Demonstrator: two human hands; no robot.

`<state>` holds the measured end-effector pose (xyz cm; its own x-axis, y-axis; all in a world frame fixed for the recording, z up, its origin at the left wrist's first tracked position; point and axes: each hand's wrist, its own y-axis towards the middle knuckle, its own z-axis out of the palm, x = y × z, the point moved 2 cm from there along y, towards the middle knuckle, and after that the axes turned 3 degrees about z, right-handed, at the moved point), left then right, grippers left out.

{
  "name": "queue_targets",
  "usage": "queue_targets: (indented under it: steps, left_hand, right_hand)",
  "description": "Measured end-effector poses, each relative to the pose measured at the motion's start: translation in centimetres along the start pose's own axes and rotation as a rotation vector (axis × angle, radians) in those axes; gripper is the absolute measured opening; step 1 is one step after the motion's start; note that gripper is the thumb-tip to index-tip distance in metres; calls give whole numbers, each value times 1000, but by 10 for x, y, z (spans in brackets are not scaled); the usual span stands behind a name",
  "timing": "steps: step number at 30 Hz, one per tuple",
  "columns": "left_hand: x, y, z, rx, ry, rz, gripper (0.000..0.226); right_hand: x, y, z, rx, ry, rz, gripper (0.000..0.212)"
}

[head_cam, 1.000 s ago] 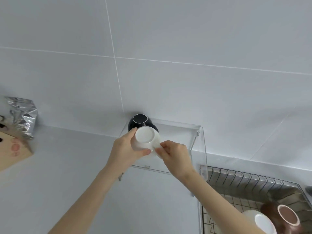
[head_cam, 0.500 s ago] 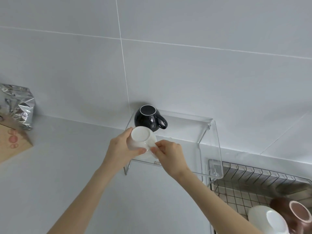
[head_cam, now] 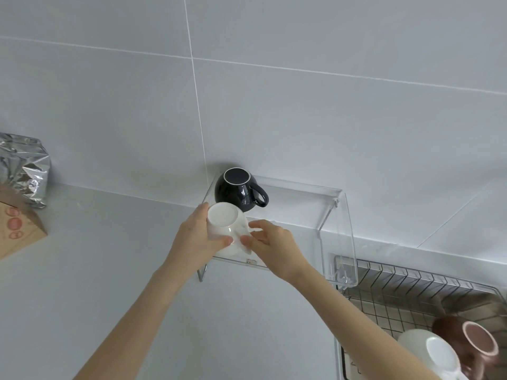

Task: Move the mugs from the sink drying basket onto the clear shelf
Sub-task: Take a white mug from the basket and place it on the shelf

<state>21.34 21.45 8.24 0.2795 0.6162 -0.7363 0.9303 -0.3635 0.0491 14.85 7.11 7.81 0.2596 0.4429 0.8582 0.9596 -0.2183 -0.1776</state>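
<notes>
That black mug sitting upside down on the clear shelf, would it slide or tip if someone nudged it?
The black mug looks glossy and rigid, probably glazed ceramic, so it may slide on the smooth clear shelf rather than flex. Upside down on its wide rim, it seems unlikely to tip. It sits near the shelf's back left corner; a push off the left edge could likely chip or break it.

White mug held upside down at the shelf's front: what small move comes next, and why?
Probably let go. The white mug sits upside down on the clear shelf by the black mug, held by the left hand and right hand.
</notes>
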Motion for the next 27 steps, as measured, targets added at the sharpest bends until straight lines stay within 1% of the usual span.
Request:
queue_targets:
  steps: [2, 3, 5, 7, 10, 14, 19, 24, 27]
  left_hand:
    - [-14, -5, 1, -32, 9, 38, 92]
    - [-23, -7, 3, -51, 9, 79, 94]
    - [-45, -12, 10, -62, 8, 162, 90]
    - [-68, -19, 24, -35, -4, 255, 81]
    - [-103, -32, 54, 47, -45, 372, 72]
    - [-143, -51, 111, 203, -110, 452, 70]
    - [-171, -66, 192, 474, -151, 405, 75]
    - [-172, -74, 265, 653, -135, 324, 80]
    - [-166, -81, 305, 769, -98, 278, 85]
  right_hand:
    - [-2, -4, -12, 20, -5, 13, 49]
    - [-3, -8, -20, 2, -7, 9, 51]
    - [-6, -19, -42, -50, 11, -5, 47]
    - [-11, -33, -64, -95, 50, -4, 40]
    - [-30, -54, -95, -182, 88, 7, 32]
    - [-71, -83, -139, -336, 141, 76, 23]
    - [-130, -119, -183, -440, 77, 220, 25]
    - [-200, -156, -207, -502, -14, 405, 27]
    - [-242, -173, -206, -506, 10, 520, 31]
